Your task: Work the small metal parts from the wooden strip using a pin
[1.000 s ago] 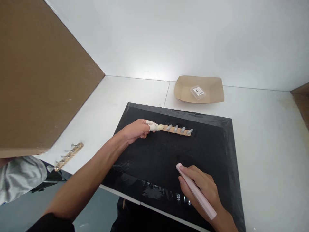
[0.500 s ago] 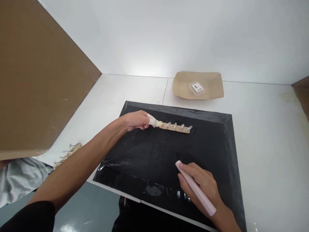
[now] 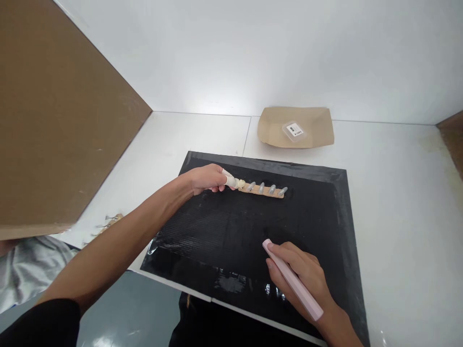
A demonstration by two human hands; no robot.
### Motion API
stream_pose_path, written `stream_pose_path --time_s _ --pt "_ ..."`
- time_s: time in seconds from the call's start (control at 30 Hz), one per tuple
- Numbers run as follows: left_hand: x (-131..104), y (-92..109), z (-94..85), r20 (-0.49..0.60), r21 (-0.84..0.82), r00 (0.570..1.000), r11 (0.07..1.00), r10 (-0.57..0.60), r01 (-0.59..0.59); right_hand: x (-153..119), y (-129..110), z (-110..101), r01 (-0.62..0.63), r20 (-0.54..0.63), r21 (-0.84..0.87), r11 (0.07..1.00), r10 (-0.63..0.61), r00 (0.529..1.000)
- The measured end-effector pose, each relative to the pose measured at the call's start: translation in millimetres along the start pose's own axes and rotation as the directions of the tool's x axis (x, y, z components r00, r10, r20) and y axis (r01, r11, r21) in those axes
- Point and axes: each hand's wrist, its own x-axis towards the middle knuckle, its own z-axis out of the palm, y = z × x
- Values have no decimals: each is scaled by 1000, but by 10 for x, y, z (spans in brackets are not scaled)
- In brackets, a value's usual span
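Note:
My left hand [image 3: 213, 178] reaches over the black mat [image 3: 224, 226], with pale covers on the thumb and index finger. Those two fingers pinch at a small cream-coloured piece [image 3: 241, 183] at the left end of a narrow wooden strip [image 3: 265, 192]; the fingertips partly hide it. Along the strip stand several slanted, silvery, nail-shaped pieces [image 3: 272, 189]. Nearer to me, my right hand [image 3: 304, 270] is closed around a long pink bar [image 3: 294, 282]. The bar lies slantwise across the palm, its far end pointing up and left toward the strip.
Behind the mat, a brown paper tray [image 3: 318, 130] holds a small clear box with a label [image 3: 294, 130]. Another strip with metal stems [image 3: 112, 220] lies partly behind my left forearm. A brown partition [image 3: 72, 120] rises at left, with grey cloth [image 3: 32, 270] below it.
The fingertips of my left hand have shifted slightly right at the strip's left end. My right hand and the pink bar stay nearly in place.

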Motion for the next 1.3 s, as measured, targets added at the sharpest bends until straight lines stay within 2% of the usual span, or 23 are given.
stream_pose_path --time_s 0.2,0.53,0.83,1.03,1.3 --pt "-11 16 3 -33 38 999 999 -2 3 4 -1 3 17 -9 -18 1000 -17 1000" --pt "-60 16 -31 -38 9 999 1000 -3 4 -6 -1 2 1 6 -1 1000 -1 1000" --pt "-78 43 -26 -25 -55 1000 998 14 -16 -3 2 6 4 4 12 1000 -4 1000" --pt "-79 36 4 8 -33 1000 999 6 -5 -4 23 15 12 0 12 1000 -12 1000" --pt "-41 25 16 -13 -11 1000 1000 -13 13 -8 2 6 11 -4 10 1000 -11 1000"
